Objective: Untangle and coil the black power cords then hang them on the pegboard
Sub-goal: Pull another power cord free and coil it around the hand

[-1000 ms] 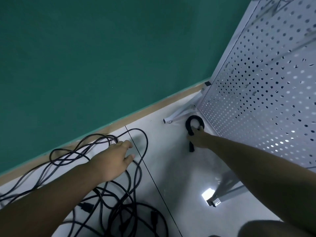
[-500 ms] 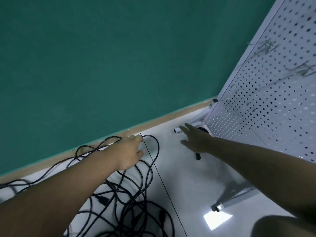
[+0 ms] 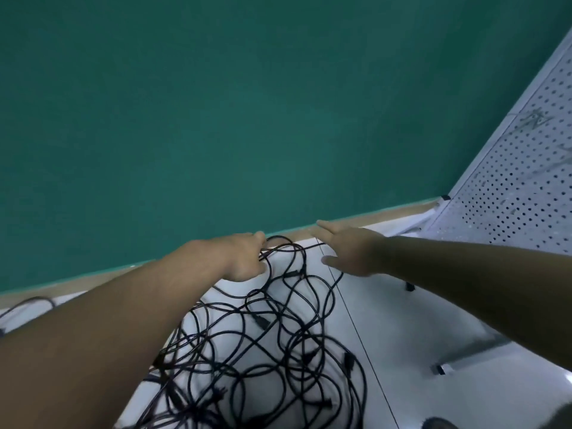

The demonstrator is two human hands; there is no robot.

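Flanking the cords: green wall, white pegboard.

Two bare arms are seen: the left arm at 8 o'clock, the right arm at 4 o'clock. Each is uncovered from the frame edge to the wrist. The left hand and right hand are bare too. A dark rounded shape at 5 o'clock is too blurred to identify.
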